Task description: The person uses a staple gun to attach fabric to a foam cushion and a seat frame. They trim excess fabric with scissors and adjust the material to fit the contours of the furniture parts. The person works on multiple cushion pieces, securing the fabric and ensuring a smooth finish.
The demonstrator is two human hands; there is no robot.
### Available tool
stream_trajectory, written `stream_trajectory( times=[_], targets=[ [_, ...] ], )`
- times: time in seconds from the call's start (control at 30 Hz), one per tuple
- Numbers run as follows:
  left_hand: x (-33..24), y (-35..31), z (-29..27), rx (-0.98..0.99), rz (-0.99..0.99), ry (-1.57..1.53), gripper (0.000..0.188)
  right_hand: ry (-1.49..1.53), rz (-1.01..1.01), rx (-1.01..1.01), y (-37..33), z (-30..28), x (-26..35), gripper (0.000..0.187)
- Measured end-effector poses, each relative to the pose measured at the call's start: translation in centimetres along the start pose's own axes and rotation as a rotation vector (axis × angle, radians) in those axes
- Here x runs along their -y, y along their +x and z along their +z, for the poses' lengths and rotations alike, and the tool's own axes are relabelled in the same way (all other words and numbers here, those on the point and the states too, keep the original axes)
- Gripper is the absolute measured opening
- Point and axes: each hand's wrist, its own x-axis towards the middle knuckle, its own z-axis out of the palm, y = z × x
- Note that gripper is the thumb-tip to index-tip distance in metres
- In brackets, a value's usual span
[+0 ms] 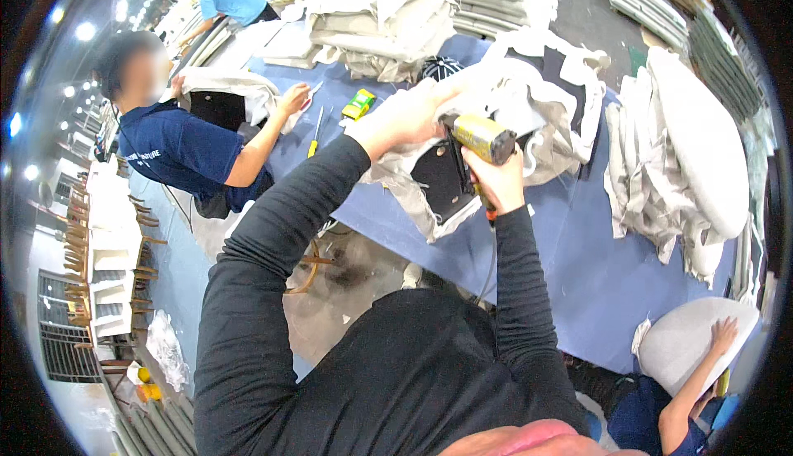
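My right hand (pixel 502 183) grips a yellow-and-black pneumatic staple gun (pixel 483 137) by its handle, with a hose running down from its base. The gun's nose sits over a seat pad with a black underside (pixel 438 177) and loose light-grey fabric (pixel 423 212) around its edge. My left hand (pixel 405 119) reaches across the far side of that pad, with its fingers closed at the fabric just beside the gun's nose. Its fingertips are partly hidden. More grey covers with a black panel (pixel 557 72) lie just beyond, to the right.
The blue table (pixel 578 291) bears a stack of grey covers (pixel 652 150) at right and a pile (pixel 372 18) behind. A green-yellow box (pixel 358 104) and a screwdriver (pixel 315 134) lie at left. One co-worker (pixel 194 138) stands left, another (pixel 661 398) handles a pad lower right.
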Motion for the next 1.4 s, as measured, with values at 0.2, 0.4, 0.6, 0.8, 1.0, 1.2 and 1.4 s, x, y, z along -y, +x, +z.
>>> stream_trajectory(
  times=[0.2, 0.4, 0.6, 0.8, 1.0, 1.2, 1.4],
  targets=[
    [6.1, 0.8, -1.7, 0.283, 0.052, -0.962, 0.076, 0.12, 0.04, 0.039, -1.2, 0.8, 0.9, 0.031],
    [2.3, -1.3, 0.6, -0.02, 0.032, -0.008, 0.061, 0.009, 0.03, -0.029, -1.7, 0.4, -0.7, 0.027],
    [2.7, -1.7, 1.1, -0.067, 0.091, 0.119, 0.07, -0.046, 0.063, -0.029, -2.3, 0.3, 1.0, 0.029],
    [1.8, -1.9, 0.4, -0.007, 0.032, 0.064, 0.077, -0.014, -0.085, -0.066, -1.9, 1.1, 0.2, 0.032],
    [1.9, -2.0, 0.8, -0.004, 0.056, 0.031, 0.086, -0.031, -0.111, -0.029, -1.9, 1.5, 0.5, 0.034],
    [1.3, -2.2, 0.2, 0.003, 0.068, 0.059, 0.1, 0.008, -0.023, 0.022, -2.7, 2.0, 1.6, 0.034],
    [0.9, -2.8, -2.5, 0.159, 0.142, -0.233, 0.088, 0.017, -0.025, 0.034, -2.9, 2.0, 1.5, 0.033]
  ],
)
